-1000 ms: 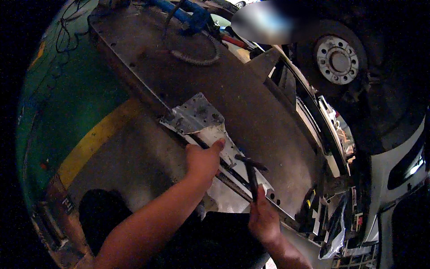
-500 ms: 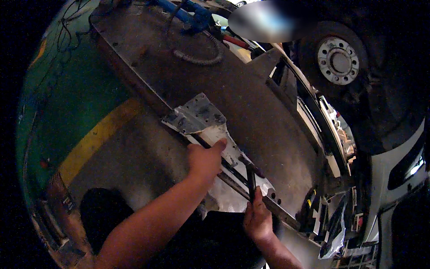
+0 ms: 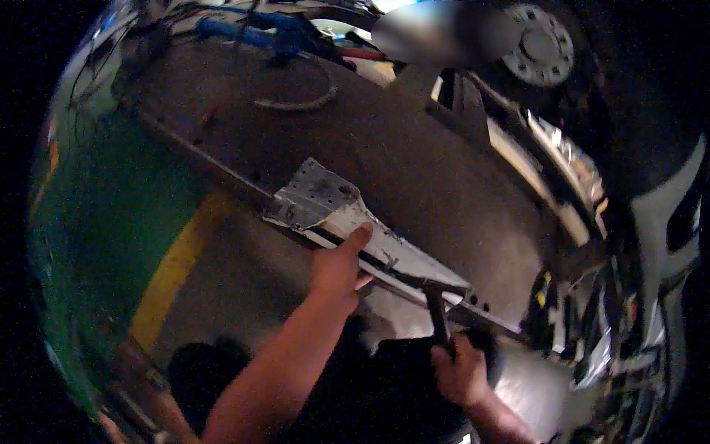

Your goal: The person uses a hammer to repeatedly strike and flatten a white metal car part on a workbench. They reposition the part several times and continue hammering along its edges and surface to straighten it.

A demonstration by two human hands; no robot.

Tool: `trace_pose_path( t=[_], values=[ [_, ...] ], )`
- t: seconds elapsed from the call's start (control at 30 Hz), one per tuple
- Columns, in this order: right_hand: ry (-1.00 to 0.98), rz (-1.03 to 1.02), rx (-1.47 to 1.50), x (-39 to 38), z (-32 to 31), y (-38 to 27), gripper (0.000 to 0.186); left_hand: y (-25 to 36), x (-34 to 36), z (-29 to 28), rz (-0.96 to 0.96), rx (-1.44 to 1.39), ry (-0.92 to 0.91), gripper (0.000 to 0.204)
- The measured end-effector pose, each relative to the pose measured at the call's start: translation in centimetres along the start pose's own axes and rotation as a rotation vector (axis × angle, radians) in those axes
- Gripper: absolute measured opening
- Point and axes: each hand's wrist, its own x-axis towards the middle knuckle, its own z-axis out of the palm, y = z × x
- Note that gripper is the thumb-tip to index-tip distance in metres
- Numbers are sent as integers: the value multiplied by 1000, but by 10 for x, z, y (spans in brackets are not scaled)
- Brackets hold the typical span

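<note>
A long sheet-metal car part (image 3: 396,255), white with a bare grey flange plate full of holes at its far end, lies along the near edge of a dark steel platform (image 3: 392,159). My left hand (image 3: 342,270) is closed around its near side, thumb on top, fingers mostly hidden beneath. In my right hand (image 3: 462,370) is a hammer (image 3: 439,314), gripped by its dark handle. Its head is at the narrow right end of the part; whether it touches the metal I cannot tell.
A hose loop (image 3: 299,102) and blue equipment (image 3: 259,33) lie at the platform's far end. A wheel hub (image 3: 538,46) stands at the upper right, with car body pieces (image 3: 529,166) below it. Green floor with a yellow stripe (image 3: 174,270) is on the left.
My right hand has moved the hammer right and nearer, from the middle of the part toward its narrow end. My left hand keeps its hold. The whole view has shifted slightly.
</note>
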Motion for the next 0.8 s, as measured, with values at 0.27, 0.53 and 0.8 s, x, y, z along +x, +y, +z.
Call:
trace_pose_path(
  t=[0.27, 0.53, 0.8],
  values=[
    [140, 3, 288, 18, 48, -23, 36, -11, 16, 3, 4, 9, -51, 44],
    [167, 44, 243, 29, 68, -33, 43, -8, 2, 5, 17, 86, -13, 55],
    [155, 121, 145, 33, 86, -33, 30, -13, 6, 4, 31, 86, -52, 58]
  ],
)
